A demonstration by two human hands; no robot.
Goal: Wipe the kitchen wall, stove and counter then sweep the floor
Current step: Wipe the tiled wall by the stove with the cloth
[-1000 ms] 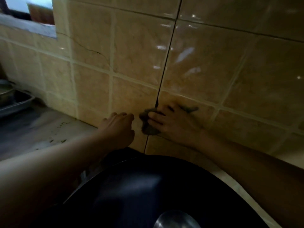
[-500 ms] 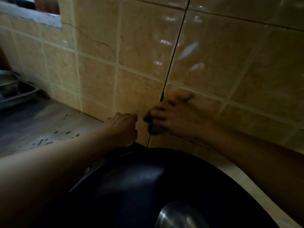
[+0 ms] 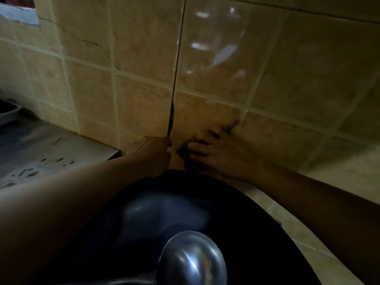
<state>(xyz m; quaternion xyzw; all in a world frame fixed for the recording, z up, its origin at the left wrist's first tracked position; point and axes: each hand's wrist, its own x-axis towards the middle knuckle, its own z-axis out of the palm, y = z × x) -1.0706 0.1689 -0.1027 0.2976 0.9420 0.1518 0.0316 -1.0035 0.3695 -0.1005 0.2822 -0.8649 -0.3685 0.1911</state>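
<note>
cloth (image 3: pixel 186 150): dark, small, mostly hidden under the right hand; pressed on the wall low down, just right of the dark corner seam, just above the wok rim. a thin dark end of it pokes out past the fingers near a grout line.
right hand (image 3: pixel 218 155): palm to the wall, fingers spread and bent over the cloth, gripping it against the tile. forearm runs in from the lower right.
left hand (image 3: pixel 153 154): fingers curled into a loose fist, knuckles at the wall, right at the seam, just left of the cloth. cannot tell if it holds anything. forearm fills the lower left.
wall (image 3: pixel 287 79): beige glossy tiles, pale grout, two faces meeting at the seam. thin crack across a tile upper left. glare spots on the right face.
wok (image 3: pixel 164 212): black, large, right below both hands, blurred.
ladle (image 3: pixel 193 260): shiny steel bowl, lying in the wok at the bottom edge.
counter (image 3: pixel 41 145): grey, left of the wok, touching the wall base; specks and wet marks on it.
tray (image 3: pixel 8 114): steel, far left edge, only a corner visible.
</note>
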